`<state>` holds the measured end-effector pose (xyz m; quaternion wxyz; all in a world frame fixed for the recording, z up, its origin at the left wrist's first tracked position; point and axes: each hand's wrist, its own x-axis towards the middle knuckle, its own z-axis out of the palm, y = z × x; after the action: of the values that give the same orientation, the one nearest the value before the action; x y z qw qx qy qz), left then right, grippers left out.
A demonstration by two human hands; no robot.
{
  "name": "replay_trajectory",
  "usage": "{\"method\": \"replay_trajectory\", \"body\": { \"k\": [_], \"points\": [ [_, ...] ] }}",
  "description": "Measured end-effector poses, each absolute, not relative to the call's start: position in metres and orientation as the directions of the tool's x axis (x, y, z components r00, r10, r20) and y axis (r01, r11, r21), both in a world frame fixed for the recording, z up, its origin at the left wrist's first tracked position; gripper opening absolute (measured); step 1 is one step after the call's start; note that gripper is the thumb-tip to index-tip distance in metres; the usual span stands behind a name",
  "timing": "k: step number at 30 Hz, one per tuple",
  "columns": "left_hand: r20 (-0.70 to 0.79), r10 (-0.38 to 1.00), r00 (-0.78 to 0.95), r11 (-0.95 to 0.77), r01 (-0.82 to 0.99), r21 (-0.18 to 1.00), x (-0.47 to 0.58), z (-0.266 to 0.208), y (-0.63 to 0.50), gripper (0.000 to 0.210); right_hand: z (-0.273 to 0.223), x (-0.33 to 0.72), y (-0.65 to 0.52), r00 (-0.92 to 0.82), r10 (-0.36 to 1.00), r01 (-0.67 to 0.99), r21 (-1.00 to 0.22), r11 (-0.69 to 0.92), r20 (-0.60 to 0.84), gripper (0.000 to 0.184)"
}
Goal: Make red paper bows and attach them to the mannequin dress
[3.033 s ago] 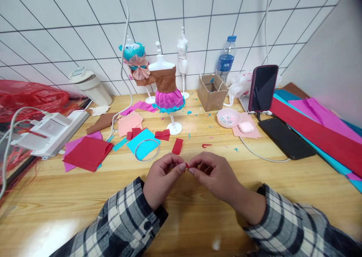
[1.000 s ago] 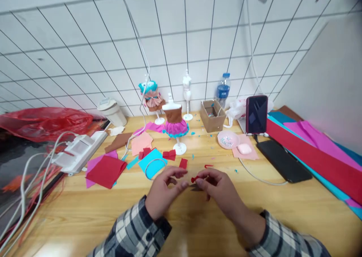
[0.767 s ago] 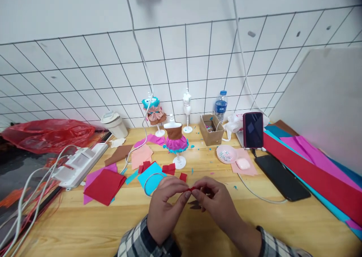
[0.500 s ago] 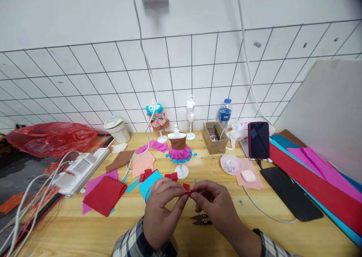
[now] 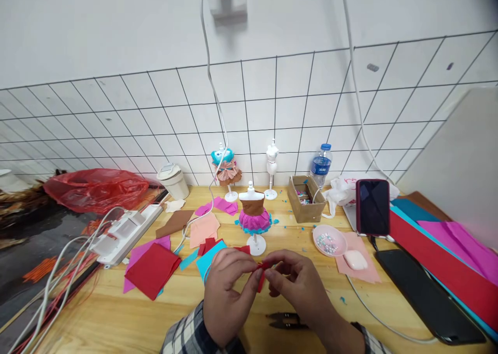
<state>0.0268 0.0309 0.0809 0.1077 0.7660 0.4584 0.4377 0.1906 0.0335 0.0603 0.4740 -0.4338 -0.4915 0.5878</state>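
Note:
My left hand (image 5: 232,294) and my right hand (image 5: 299,286) meet low in the middle of the view. Fingertips of both pinch a small piece of red crepe paper (image 5: 261,282), part of which hangs down between them. Dark thread snips (image 5: 286,321) lie on the table under my right hand. Just beyond my fingers stands a small dress form (image 5: 253,220) in a brown top and a magenta ruffled skirt with a blue edge. More red scraps and a blue paper square (image 5: 209,258) lie beside my left hand, partly hidden by it.
Behind stand a bare white dress form (image 5: 271,166), another dressed one (image 5: 227,171), a cardboard box (image 5: 305,213) and a water bottle (image 5: 321,166). Right: a pink bead dish (image 5: 317,249), a phone (image 5: 372,207) and long paper sheets (image 5: 443,250). Left: red squares (image 5: 153,270) and a power strip (image 5: 120,242).
The view has shifted, so the table's things sit further right and lower. A flap of the red paper now hangs below my fingertips; both hands keep their pinch.

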Motion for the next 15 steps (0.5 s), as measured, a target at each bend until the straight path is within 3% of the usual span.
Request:
{"method": "replay_trajectory", "body": {
  "k": [10,13,15],
  "points": [
    [0.55,0.81,0.202,-0.551,0.583,0.597,0.032,0.082,0.031,0.006,0.061,0.195,0.034,-0.143,0.987,-0.099,-0.992,-0.082,-0.068,0.03],
    [0.478,0.866,0.146,-0.474,0.543,0.693,0.032,0.072,0.03,0.006,0.064,0.2,0.036,-0.136,0.988,-0.079,-0.994,-0.082,-0.071,0.028],
    [0.357,0.934,0.033,-0.326,0.49,0.808,0.031,0.056,0.037,0.015,0.066,0.206,0.039,-0.137,0.988,-0.12,-0.989,-0.091,-0.074,0.028]
  ]
}}
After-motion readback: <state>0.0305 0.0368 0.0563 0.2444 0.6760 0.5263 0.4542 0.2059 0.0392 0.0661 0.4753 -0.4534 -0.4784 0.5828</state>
